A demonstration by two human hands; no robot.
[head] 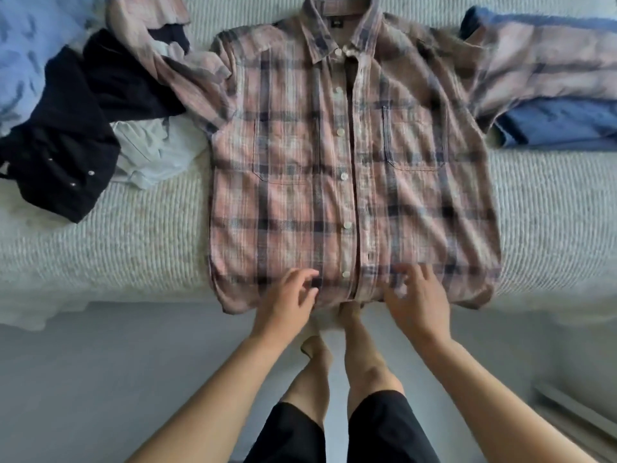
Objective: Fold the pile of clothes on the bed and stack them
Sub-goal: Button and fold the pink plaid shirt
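Plaid button-up shirt point(354, 168) lies flat, front up, on the bed point(133, 248), hem at the near edge. Left hand point(287, 302) and right hand point(417, 299) over the hem, fingers loosely spread, gripping nothing. Dark garment point(66, 155) left of shirt.

Bed point(140, 248) covered by a pale, finely ribbed spread, its near edge dropping to a smooth grey floor point(83, 379), with a pale baseboard-like strip point(577, 416) at the lower right corner, under soft, even, cool light.
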